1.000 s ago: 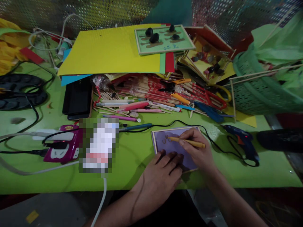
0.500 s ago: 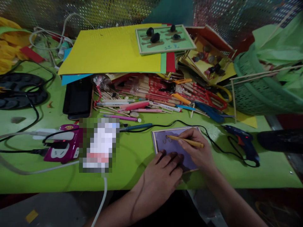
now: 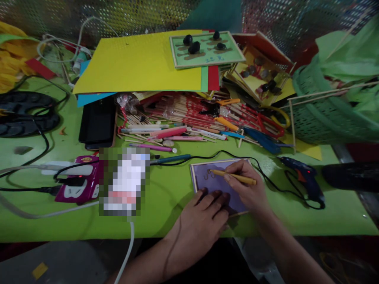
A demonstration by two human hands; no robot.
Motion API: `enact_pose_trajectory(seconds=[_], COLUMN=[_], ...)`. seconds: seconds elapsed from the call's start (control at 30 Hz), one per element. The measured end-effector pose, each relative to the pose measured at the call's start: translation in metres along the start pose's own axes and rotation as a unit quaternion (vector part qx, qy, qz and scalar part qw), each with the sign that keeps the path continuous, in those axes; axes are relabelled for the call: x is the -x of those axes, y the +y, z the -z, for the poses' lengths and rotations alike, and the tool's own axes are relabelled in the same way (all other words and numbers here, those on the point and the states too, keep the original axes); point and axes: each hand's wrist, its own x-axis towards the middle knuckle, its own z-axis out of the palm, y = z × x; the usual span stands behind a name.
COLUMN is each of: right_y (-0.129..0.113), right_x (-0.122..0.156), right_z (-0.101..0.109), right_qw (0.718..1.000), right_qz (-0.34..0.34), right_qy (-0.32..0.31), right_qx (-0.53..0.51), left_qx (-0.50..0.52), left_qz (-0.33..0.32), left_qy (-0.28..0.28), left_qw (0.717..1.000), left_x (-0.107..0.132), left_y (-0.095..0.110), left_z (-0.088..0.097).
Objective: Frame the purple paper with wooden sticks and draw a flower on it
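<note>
A small purple card with a pale frame (image 3: 211,182) lies on the green table (image 3: 166,197) near its front edge. My left hand (image 3: 201,219) rests on the card's lower left part, fingers stretched flat, pinning it down. My right hand (image 3: 247,187) is closed on a yellow pencil (image 3: 232,176) whose tip touches the card's upper left, beside small curly marks drawn there.
A blue glue gun (image 3: 304,179) with a black cord lies right of the card. Behind is a heap of sticks, pens and scissors (image 3: 201,118), yellow paper (image 3: 139,63), a green basket (image 3: 325,114), a black phone (image 3: 97,122) and a magenta power strip (image 3: 78,185).
The pencil tip has shifted slightly over the card's upper left as the right hand draws. The left hand has stayed put.
</note>
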Motion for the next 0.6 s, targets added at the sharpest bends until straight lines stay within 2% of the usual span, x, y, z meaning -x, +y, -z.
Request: enact_pose_trajectory(seconds=[0.27,0.6], right_y=[0.0004,-0.0016], right_x=[0.0003,0.0001], right_z=[0.0002,0.0007], right_qw=[1.0,1.0], right_qz=[0.015,0.001], right_qy=[-0.006,0.001], right_qx=[0.007,-0.004], left_qx=[0.004,0.002], left_qz=[0.0,-0.001], left_qy=[-0.007,-0.004], left_qw=[1.0,1.0], left_x=[0.0016,0.0005], left_y=[0.0004,0.0001], left_z=[-0.0023,-0.0006])
